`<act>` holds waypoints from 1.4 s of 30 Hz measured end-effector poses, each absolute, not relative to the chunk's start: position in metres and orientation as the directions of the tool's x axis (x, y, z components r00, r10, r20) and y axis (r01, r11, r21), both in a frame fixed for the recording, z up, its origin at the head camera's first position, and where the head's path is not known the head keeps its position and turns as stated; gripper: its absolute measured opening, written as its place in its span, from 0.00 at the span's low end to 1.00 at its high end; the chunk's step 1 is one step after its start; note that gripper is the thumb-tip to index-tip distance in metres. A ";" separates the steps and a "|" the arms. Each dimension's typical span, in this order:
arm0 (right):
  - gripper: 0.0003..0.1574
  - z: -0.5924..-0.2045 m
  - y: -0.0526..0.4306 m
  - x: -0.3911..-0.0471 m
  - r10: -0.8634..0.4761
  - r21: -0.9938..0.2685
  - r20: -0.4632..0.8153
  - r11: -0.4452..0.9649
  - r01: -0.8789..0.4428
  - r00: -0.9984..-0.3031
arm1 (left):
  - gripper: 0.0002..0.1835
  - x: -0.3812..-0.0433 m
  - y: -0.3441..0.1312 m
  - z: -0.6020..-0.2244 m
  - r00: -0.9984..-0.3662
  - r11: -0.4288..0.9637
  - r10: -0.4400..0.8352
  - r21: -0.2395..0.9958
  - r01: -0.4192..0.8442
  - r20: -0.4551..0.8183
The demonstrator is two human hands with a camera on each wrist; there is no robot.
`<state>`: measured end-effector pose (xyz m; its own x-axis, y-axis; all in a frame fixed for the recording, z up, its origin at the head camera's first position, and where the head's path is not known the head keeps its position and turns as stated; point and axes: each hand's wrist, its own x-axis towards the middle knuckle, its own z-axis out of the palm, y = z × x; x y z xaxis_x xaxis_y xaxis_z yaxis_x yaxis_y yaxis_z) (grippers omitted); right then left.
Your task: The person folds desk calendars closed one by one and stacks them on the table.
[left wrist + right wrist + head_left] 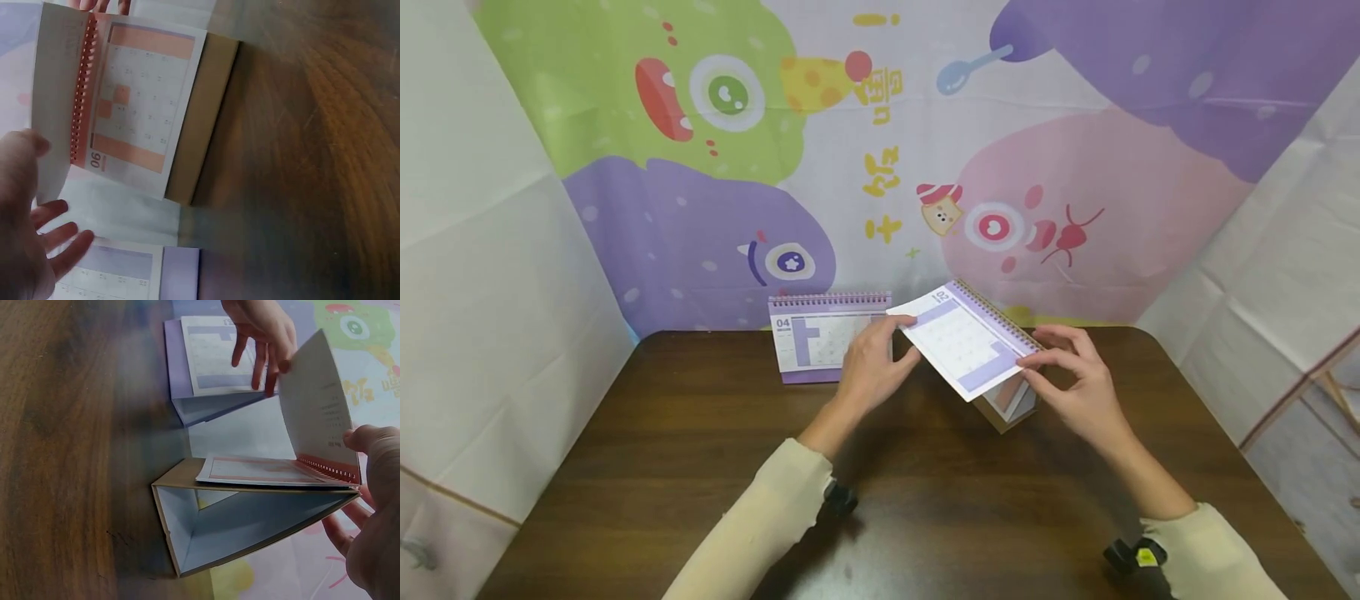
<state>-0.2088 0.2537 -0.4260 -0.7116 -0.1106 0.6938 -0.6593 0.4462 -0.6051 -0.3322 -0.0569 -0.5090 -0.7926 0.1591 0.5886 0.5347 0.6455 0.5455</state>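
Note:
A spiral-bound desk calendar with a brown cardboard stand (169, 519) is upright on the table. Its lifted page (958, 342), marked 02 in purple, slants up from the coil. My left hand (876, 362) pinches this page at its left corner, thumb and index finger at the edge, other fingers spread. At the opposite side, my right hand (1078, 383) pinches the page near the coil, with other fingers behind the calendar in the right wrist view. Beneath the raised page, an orange sheet (147, 94) marked 06 lies against the stand. A purple calendar (820, 342) marked 04 stands behind my left hand.
The calendars stand toward the back of a dark wooden table (910, 517). Close behind them hangs a cartoon-printed backdrop (880, 275), and white sheets (512, 250) flank both sides.

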 end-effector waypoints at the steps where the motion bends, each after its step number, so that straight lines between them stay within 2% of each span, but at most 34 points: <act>1: 0.18 -0.426 0.254 -0.208 -0.111 -0.607 0.689 0.451 -0.654 -0.716 | 0.26 -0.329 -0.057 -0.508 -0.813 0.647 0.167 0.560 0.518 0.558; 3: 0.18 -0.428 0.254 -0.208 -0.113 -0.607 0.683 0.462 -0.647 -0.721 | 0.28 -0.315 -0.058 -0.496 -0.849 0.667 0.187 0.571 0.479 0.494; 8: 0.18 -0.432 0.255 -0.208 -0.123 -0.600 0.677 0.478 -0.641 -0.725 | 0.31 -0.309 -0.057 -0.498 -0.898 0.705 0.213 0.575 0.415 0.385; 10: 0.17 -0.433 0.255 -0.208 -0.125 -0.602 0.675 0.478 -0.640 -0.727 | 0.32 -0.319 -0.056 -0.513 -0.902 0.707 0.221 0.576 0.409 0.370; 16: 0.17 -0.437 0.257 -0.209 -0.129 -0.592 0.672 0.498 -0.634 -0.729 | 0.33 -0.321 -0.055 -0.524 -0.894 0.724 0.287 0.534 0.437 0.343; 21: 0.17 -0.441 0.259 -0.209 -0.136 -0.577 0.679 0.508 -0.639 -0.721 | 0.31 -0.320 -0.051 -0.525 -0.899 0.721 0.335 0.538 0.437 0.281; 28: 0.15 -0.443 0.258 -0.208 -0.118 -0.592 0.669 0.513 -0.622 -0.734 | 0.35 -0.311 -0.040 -0.517 -0.911 0.753 0.376 0.518 0.406 0.168; 38: 0.14 -0.441 0.259 -0.208 -0.110 -0.613 0.666 0.481 -0.626 -0.737 | 0.36 -0.293 -0.031 -0.485 -0.917 0.731 0.368 0.562 0.387 0.154; 42: 0.21 -0.440 0.264 -0.208 -0.088 -0.648 0.665 0.427 -0.631 -0.742 | 0.38 -0.301 -0.027 -0.484 -0.913 0.675 0.360 0.622 0.396 0.192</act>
<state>-0.2081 0.2643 -0.4399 -0.7417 -0.0879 0.6649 -0.6311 0.4270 -0.6476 -0.3010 -0.0269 -0.4839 -0.9132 0.3596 0.1916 0.3963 0.6750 0.6223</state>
